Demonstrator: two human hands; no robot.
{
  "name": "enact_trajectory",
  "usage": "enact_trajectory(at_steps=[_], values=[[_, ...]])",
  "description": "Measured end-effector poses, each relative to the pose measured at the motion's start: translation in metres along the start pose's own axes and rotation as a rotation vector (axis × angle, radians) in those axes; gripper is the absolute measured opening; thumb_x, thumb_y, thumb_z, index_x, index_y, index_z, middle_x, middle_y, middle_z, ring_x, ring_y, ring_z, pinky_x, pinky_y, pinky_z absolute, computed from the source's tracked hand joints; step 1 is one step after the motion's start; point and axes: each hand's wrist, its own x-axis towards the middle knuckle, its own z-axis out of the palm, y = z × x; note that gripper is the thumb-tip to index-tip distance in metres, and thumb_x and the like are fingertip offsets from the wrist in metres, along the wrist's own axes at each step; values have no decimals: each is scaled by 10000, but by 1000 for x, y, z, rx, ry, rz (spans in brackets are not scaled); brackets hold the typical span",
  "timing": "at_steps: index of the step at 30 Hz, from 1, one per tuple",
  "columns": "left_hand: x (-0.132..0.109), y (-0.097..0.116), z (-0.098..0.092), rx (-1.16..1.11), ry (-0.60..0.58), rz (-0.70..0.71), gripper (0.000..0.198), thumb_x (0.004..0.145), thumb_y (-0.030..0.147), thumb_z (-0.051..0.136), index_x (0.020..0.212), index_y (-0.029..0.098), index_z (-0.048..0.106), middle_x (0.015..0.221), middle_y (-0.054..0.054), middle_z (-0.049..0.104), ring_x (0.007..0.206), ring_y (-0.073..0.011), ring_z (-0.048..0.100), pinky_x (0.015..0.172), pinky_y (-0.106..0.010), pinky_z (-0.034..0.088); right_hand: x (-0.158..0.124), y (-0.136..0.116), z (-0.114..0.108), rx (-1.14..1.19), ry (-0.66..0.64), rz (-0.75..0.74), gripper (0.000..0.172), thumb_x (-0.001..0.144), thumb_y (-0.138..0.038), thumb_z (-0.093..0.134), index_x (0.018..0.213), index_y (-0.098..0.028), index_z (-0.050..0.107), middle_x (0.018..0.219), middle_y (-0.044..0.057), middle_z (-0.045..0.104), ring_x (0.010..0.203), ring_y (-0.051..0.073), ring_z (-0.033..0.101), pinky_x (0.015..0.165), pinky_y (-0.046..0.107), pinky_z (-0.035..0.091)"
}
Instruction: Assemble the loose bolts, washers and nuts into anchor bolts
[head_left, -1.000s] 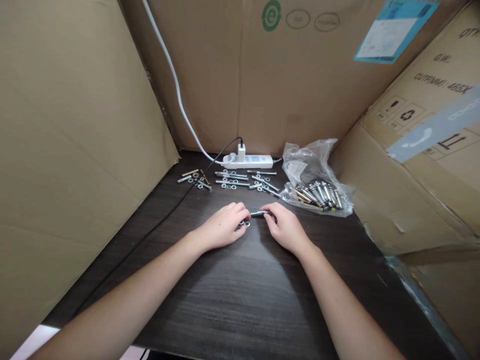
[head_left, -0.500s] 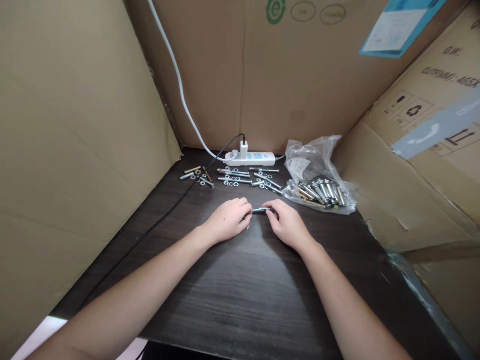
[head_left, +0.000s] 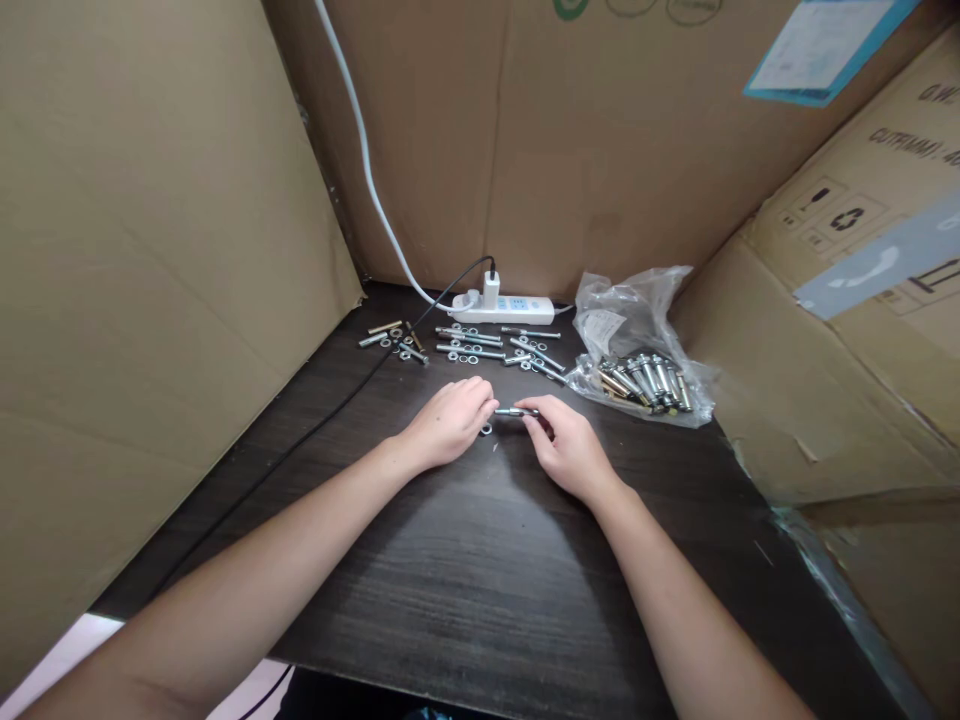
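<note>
Head view: right hand pinches a bolt near its right end; left hand meets its left, grip unclear.

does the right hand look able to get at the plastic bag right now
Probably yes: nothing visible stands between the right hand and the plastic bag, though that hand is holding a metal bolt.

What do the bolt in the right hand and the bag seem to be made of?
The bolt: probably steel, perhaps plated, by its shiny silver-grey surface. The bag: likely clear plastic film, since it wrinkles and shows metal pieces inside.
</note>
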Motion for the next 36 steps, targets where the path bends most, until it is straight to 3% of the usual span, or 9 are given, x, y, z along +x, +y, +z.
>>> enact_trajectory(at_steps=[14,23,36], values=[[-7,11,-9,-256,-97,5,124,958,234,345,879,197,434,836,-5,530,752,-146,487,687,-280,374,-1,2,4,46,-13,11,197,893,-192,469,1029,-212,611,1009,62,670,895,192,624,791,308,479],[-7,10,-8,-261,53,-25,125,941,247,377,884,195,476,818,-2,540,707,-135,488,658,-271,385,0,-1,2,67,-19,96,177,903,-213,449,1022,-198,580,941,49,661,779,176,609,725,292,457],[-8,10,-9,-201,116,-15,117,914,217,437,846,181,525,817,-3,559,694,-123,499,632,-250,386,-1,-5,2,63,-24,101,182,909,-234,437,1029,-204,570,924,49,656,742,175,604,702,289,456]])
